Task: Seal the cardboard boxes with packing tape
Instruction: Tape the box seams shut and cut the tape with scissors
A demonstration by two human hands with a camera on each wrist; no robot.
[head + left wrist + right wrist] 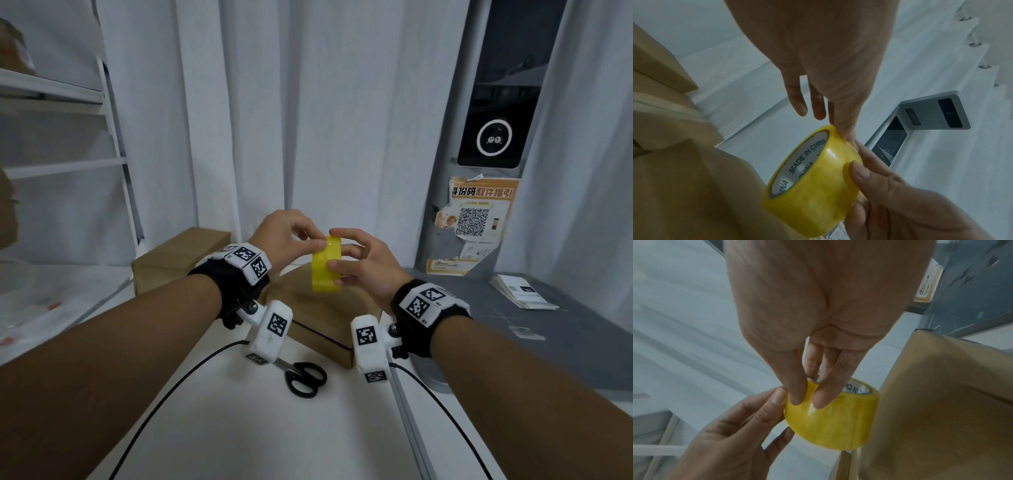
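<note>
A yellow roll of packing tape (323, 270) is held up in the air between both hands, above a closed brown cardboard box (301, 301) on the white table. My right hand (337, 270) grips the roll (834, 423), thumb on its outer face and fingers in the core. My left hand (317, 244) pinches the roll's upper edge with thumb and forefinger; whether a loose tape end is lifted I cannot tell. The left wrist view shows the roll (818, 186) with "MADE IN CHINA" printed inside the core. A second cardboard box (181, 257) stands behind on the left.
Black-handled scissors (303, 377) lie on the white table (239, 428) in front of the box. A grey mat (565, 335) with a stack of labels (520, 291) is on the right, behind it a grey kiosk pillar (479, 171). White shelving (68, 164) stands left.
</note>
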